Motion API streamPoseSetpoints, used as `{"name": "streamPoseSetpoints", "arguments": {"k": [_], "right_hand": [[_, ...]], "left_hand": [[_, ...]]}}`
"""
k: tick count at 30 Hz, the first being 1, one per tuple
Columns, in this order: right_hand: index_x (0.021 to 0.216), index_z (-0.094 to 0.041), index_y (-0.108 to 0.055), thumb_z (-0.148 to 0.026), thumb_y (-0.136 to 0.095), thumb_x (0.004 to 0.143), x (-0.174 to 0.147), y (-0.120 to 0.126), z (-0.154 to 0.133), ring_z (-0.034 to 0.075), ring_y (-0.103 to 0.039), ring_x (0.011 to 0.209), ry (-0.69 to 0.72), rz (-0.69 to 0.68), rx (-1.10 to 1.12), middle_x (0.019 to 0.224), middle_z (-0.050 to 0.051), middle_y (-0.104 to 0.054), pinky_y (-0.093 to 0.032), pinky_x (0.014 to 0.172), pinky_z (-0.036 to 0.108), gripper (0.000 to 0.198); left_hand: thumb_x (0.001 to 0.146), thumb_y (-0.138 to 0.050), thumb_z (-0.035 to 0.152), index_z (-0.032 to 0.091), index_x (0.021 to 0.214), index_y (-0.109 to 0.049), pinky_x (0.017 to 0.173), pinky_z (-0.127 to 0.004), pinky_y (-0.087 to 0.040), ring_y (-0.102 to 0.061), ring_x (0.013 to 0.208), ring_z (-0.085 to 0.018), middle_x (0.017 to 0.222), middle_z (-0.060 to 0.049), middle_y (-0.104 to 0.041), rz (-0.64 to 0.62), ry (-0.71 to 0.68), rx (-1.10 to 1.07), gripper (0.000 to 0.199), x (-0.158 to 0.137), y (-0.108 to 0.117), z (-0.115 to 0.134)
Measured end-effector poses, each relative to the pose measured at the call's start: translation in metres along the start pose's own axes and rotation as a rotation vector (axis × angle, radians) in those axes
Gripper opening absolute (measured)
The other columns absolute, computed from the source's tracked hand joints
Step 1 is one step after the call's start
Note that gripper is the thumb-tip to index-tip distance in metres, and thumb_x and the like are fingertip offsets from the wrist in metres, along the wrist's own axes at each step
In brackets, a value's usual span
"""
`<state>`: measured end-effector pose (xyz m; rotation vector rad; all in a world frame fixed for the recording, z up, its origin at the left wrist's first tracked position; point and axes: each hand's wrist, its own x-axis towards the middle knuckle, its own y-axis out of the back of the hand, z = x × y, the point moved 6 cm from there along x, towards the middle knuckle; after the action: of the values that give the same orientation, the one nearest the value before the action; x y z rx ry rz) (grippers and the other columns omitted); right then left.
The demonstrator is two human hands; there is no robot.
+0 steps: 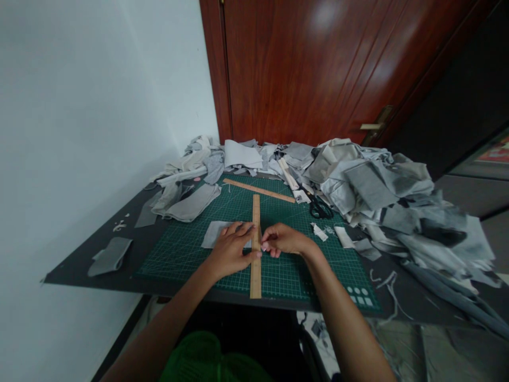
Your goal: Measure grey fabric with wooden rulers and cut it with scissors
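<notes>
While our left hand lies palm down with its fingers loosely spread, we bear on a wooden ruler and on a small grey cloth piece at once. The cloth piece lies flat on the green cutting mat, mostly to the left of the ruler and partly hidden by our fingers; the ruler runs from near to far, its near end close to the near edge of the mat. Our right hand is at the ruler's right edge, its fingers curled and drawn together at the tips — something small and pale shows there, but we cannot tell whether we are pinching it.

Beyond our hands, a second ruler lies aslant on the far part of the mat, and black-handled scissors lie to its right. We have two pale scraps on the right of the mat, a folded grey cloth on the left of the dark table, and a large cloth heap along the far and right sides.
</notes>
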<state>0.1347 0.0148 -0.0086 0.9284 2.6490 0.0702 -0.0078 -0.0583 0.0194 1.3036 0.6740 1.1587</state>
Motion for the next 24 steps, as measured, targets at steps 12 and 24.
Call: {"name": "streamPoseSetpoints", "arguments": {"k": [12, 24], "right_hand": [[0.086, -0.015, -0.063, -0.014, -0.072, 0.085, -0.002, 0.006, -0.006, 0.008, -0.062, 0.048, -0.006, 0.069, 0.026, 0.058, -0.005, -0.064, -0.053, 0.045, 0.015, 0.010], [0.086, -0.016, -0.062, -0.012, -0.072, 0.086, 0.001, 0.009, -0.007, 0.008, -0.059, 0.047, -0.012, 0.135, 0.050, 0.056, -0.006, -0.061, -0.051, 0.044, 0.016, 0.011]], "left_hand": [[0.093, -0.061, 0.050, 0.028, 0.148, -0.048, 0.112, -0.053, -0.035, -0.040, 0.141, -0.034, 0.155, -0.007, -0.048, 0.036, 0.005, 0.026, 0.061, -0.003, 0.000, 0.002], [0.099, -0.052, 0.043, 0.012, 0.153, -0.039, 0.122, -0.046, -0.032, -0.034, 0.150, -0.029, 0.159, -0.018, -0.040, 0.067, -0.023, 0.062, 0.064, -0.025, -0.002, -0.001]]}}
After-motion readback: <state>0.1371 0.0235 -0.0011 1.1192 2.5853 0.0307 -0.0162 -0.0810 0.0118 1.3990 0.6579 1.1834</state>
